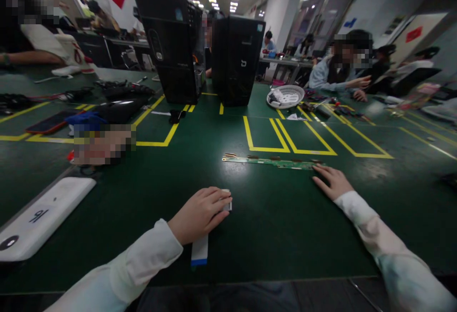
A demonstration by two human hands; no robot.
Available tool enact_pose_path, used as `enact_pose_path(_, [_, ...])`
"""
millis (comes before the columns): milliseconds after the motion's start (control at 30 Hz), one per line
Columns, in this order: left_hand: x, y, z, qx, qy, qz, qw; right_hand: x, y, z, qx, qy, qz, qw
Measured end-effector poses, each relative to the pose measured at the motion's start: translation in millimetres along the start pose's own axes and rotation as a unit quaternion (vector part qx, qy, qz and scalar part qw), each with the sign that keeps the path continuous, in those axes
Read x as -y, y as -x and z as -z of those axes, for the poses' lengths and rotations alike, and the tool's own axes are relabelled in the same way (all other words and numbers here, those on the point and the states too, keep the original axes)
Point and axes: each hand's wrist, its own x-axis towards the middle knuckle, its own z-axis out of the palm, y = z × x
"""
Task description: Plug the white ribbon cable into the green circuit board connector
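The left hand [202, 212] is partly covering a ribbon cable [200, 251], its grip unclear; the right hand [333, 182], loosely spread, is touching a circuit board [267, 161], probably steadying it on the tabletop [271, 236].

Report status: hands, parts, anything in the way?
Left hand partly hiding white ribbon cable. Right hand at right end of green circuit strip. White labelled object at left, apart from both hands.

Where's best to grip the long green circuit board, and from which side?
The circuit board is probably best pinched by its long edges near mid-length, coming from the near side: it's long, narrow and lies flat, roughly crosswise. The right hand is at its right end; gripping only there might be off-balance.
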Motion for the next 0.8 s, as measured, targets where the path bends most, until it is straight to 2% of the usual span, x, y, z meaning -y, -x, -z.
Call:
enact_pose_path(133, [-1.6,0.5,-2.1,0.001,0.000,0.000,1.000,66.6,-20.3,-15.3,-0.037,-0.016,0.093,0.995])
enact_pose_path(233, [-1.6,0.4,-1.1,0.002,0.001,0.001,1.000,119.5,-23.6,-20.6,-0.052,-0.016,0.143,0.988])
enact_pose_path(333, [-1.3,0.4,-1.7,-0.006,0.005,0.002,1.000,165.8,-17.6,-21.7,-0.056,0.001,0.148,0.987])
enact_pose_path(433, [-0.2,1.1,-3.9,-0.006,0.003,0.002,1.000,198.9,-9.1,-18.4,-0.066,0.024,0.133,0.989])
enact_pose_path(533, [0.9,2.3,-4.6,-0.002,-0.004,0.003,1.000,214.5,-5.5,-12.6,-0.085,0.043,0.123,0.988])
enact_pose_path(633, [1.1,3.5,-2.5,0.005,-0.013,0.005,1.000,214.7,-8.6,-9.1,-0.077,0.037,0.126,0.988])
enact_pose_path(800, [-0.8,4.6,0.8,-0.004,-0.024,0.014,1.000,205.1,-20.2,-16.2,-0.012,-0.047,0.222,0.974])
